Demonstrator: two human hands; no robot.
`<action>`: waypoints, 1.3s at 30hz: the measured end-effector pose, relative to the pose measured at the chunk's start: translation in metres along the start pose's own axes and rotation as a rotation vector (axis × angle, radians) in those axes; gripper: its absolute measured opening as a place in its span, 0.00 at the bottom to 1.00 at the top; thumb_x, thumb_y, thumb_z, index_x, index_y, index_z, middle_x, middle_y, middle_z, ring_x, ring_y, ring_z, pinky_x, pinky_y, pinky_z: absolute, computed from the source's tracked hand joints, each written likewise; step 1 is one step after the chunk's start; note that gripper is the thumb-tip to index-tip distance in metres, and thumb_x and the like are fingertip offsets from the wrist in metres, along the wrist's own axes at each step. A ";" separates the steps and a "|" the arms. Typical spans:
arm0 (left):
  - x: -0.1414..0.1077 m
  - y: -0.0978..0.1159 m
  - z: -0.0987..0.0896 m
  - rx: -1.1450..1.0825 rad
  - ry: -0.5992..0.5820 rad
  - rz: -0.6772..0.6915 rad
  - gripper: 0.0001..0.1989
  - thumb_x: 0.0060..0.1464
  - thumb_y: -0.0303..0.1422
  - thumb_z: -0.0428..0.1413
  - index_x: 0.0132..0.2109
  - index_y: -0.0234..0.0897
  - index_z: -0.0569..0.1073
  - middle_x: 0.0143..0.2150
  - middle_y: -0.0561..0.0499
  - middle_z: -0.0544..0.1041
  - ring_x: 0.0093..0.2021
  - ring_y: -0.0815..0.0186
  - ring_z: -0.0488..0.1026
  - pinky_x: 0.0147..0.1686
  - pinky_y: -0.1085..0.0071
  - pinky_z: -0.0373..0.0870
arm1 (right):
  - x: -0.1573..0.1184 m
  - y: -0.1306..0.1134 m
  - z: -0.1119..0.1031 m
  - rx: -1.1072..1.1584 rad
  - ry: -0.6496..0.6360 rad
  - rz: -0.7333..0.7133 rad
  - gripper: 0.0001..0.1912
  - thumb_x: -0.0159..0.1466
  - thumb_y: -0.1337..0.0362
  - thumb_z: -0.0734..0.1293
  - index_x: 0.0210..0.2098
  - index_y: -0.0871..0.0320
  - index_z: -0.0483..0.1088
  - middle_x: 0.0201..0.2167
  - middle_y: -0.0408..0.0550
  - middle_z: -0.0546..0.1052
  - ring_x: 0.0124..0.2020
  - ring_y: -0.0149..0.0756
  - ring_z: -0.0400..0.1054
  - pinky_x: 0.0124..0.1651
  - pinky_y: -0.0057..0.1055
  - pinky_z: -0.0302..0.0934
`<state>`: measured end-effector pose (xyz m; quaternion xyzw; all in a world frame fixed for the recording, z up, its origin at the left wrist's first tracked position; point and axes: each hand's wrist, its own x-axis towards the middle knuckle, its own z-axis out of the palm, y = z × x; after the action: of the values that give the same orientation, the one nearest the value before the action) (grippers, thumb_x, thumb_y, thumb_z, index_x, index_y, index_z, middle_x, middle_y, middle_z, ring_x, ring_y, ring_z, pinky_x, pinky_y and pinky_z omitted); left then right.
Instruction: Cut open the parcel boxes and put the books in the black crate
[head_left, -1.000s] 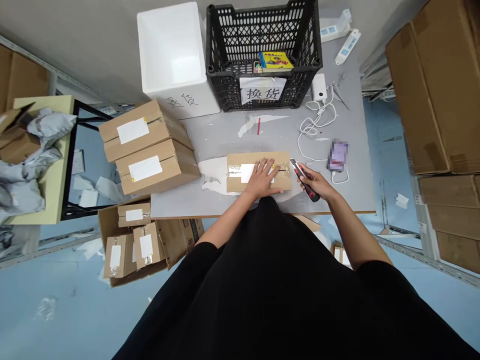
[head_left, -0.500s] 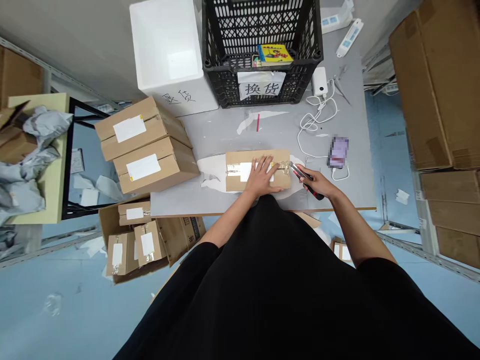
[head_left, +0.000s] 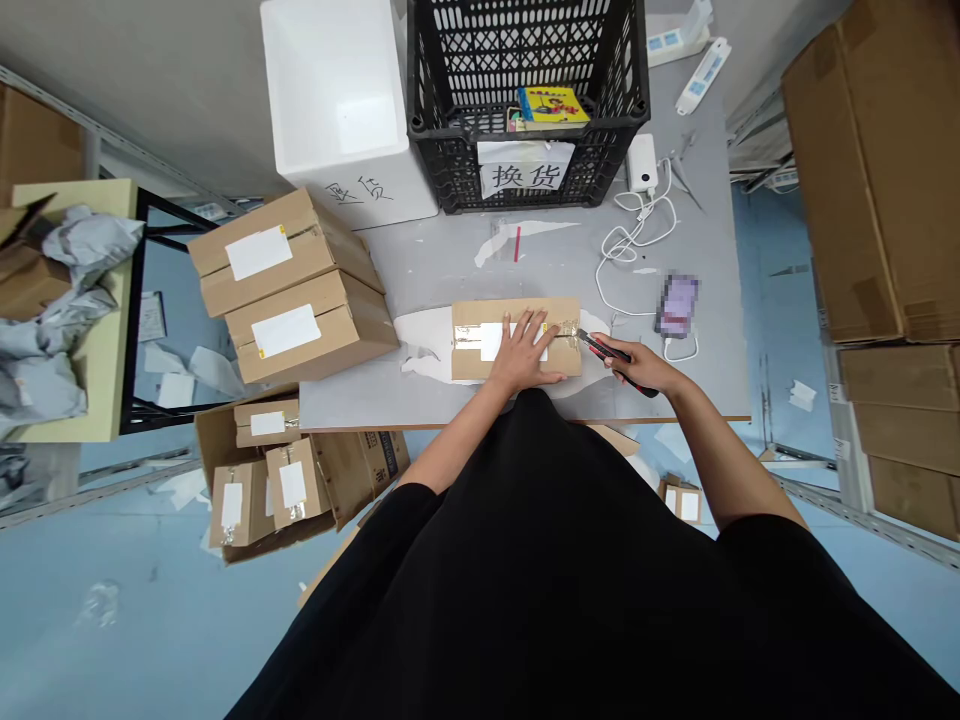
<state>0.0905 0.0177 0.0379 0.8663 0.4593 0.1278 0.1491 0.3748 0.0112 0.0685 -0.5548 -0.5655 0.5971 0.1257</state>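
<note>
A taped cardboard box [head_left: 469, 366] with a white label lies flat near the front edge of the grey table [head_left: 420, 262]. Spread across its top, over part of the label, is my left hand [head_left: 523, 353], fingers apart and pressing on the cardboard. My right hand [head_left: 637, 366] grips a black and red utility knife [head_left: 611, 352]. The knife's tip is at the right end of the box, by the clear tape; whether the blade has gone into the tape is too small to tell. White paper [head_left: 421, 345] lies under the box.
Two larger labelled boxes [head_left: 300, 340] lean together at the left. Behind stand a white bin [head_left: 352, 185] and a black plastic crate [head_left: 450, 175] with books. At the right are a phone [head_left: 678, 305], white cables [head_left: 626, 240] and scissors [head_left: 684, 180]. An open carton [head_left: 281, 540] of boxes sits below left.
My right hand has shifted slightly, and the knife now lies at a flatter angle with its handle end further right. My left hand and the box stay where they were.
</note>
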 end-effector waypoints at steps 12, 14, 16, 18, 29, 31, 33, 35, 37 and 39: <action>-0.012 0.002 0.001 0.012 0.054 0.068 0.35 0.57 0.59 0.53 0.58 0.33 0.72 0.52 0.35 0.74 0.55 0.48 0.69 0.55 0.53 0.64 | 0.001 0.000 -0.004 -0.012 -0.060 -0.009 0.36 0.63 0.61 0.67 0.70 0.51 0.60 0.24 0.39 0.71 0.21 0.28 0.61 0.29 0.29 0.62; -0.012 0.003 0.001 0.024 0.058 0.049 0.36 0.57 0.59 0.53 0.58 0.34 0.72 0.52 0.35 0.73 0.54 0.48 0.69 0.54 0.54 0.63 | -0.001 0.000 -0.005 0.001 -0.079 0.002 0.36 0.64 0.60 0.67 0.71 0.51 0.59 0.25 0.38 0.71 0.21 0.28 0.61 0.29 0.29 0.62; -0.011 0.004 0.001 0.028 0.055 0.040 0.36 0.57 0.59 0.53 0.58 0.34 0.72 0.52 0.35 0.73 0.54 0.48 0.68 0.54 0.54 0.62 | -0.003 0.001 -0.006 0.012 -0.097 0.004 0.36 0.64 0.60 0.67 0.71 0.51 0.58 0.25 0.39 0.72 0.22 0.28 0.61 0.29 0.29 0.62; -0.011 0.004 0.001 0.029 0.054 0.034 0.36 0.56 0.60 0.53 0.58 0.34 0.72 0.53 0.35 0.73 0.54 0.47 0.68 0.55 0.54 0.61 | -0.005 0.003 -0.008 0.013 -0.116 0.003 0.37 0.64 0.59 0.67 0.71 0.51 0.57 0.26 0.39 0.72 0.22 0.28 0.61 0.29 0.29 0.62; -0.010 0.006 -0.001 0.005 0.028 -0.010 0.39 0.55 0.59 0.56 0.61 0.33 0.69 0.56 0.34 0.72 0.58 0.47 0.67 0.57 0.54 0.59 | -0.013 0.009 -0.003 0.015 -0.109 0.004 0.37 0.66 0.58 0.67 0.72 0.51 0.56 0.34 0.43 0.76 0.22 0.26 0.61 0.29 0.28 0.63; -0.010 0.006 0.000 0.000 0.037 -0.009 0.39 0.54 0.59 0.56 0.61 0.32 0.69 0.56 0.34 0.72 0.58 0.47 0.67 0.57 0.54 0.59 | -0.016 0.010 -0.001 0.032 -0.093 0.008 0.37 0.65 0.58 0.67 0.72 0.51 0.56 0.34 0.44 0.76 0.22 0.26 0.61 0.29 0.29 0.63; -0.010 0.005 0.001 -0.005 0.049 -0.013 0.40 0.54 0.59 0.56 0.61 0.32 0.69 0.56 0.34 0.72 0.58 0.46 0.67 0.57 0.53 0.59 | -0.018 0.010 0.001 0.046 -0.079 0.012 0.38 0.65 0.58 0.67 0.72 0.52 0.56 0.32 0.43 0.75 0.22 0.27 0.62 0.29 0.30 0.63; -0.010 0.005 0.001 -0.011 0.051 -0.017 0.40 0.54 0.59 0.56 0.61 0.32 0.69 0.56 0.34 0.72 0.58 0.46 0.67 0.57 0.53 0.59 | -0.021 0.010 0.003 0.057 -0.069 0.015 0.37 0.65 0.57 0.68 0.72 0.52 0.57 0.29 0.43 0.74 0.23 0.29 0.62 0.29 0.30 0.63; -0.010 0.005 0.001 -0.016 0.045 -0.019 0.40 0.54 0.59 0.56 0.61 0.32 0.69 0.56 0.34 0.72 0.58 0.46 0.67 0.57 0.53 0.59 | -0.023 0.009 0.005 0.068 -0.059 0.024 0.38 0.64 0.57 0.68 0.71 0.52 0.57 0.28 0.42 0.73 0.23 0.29 0.62 0.29 0.31 0.63; -0.009 0.005 0.001 -0.019 0.043 -0.016 0.40 0.54 0.60 0.56 0.61 0.31 0.70 0.56 0.34 0.72 0.58 0.45 0.67 0.57 0.53 0.59 | -0.025 0.008 0.007 0.086 -0.051 0.036 0.38 0.64 0.57 0.68 0.72 0.52 0.57 0.27 0.41 0.71 0.23 0.29 0.62 0.30 0.31 0.63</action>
<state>0.0894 0.0072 0.0380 0.8583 0.4679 0.1493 0.1484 0.3815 -0.0147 0.0733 -0.5436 -0.5322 0.6371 0.1240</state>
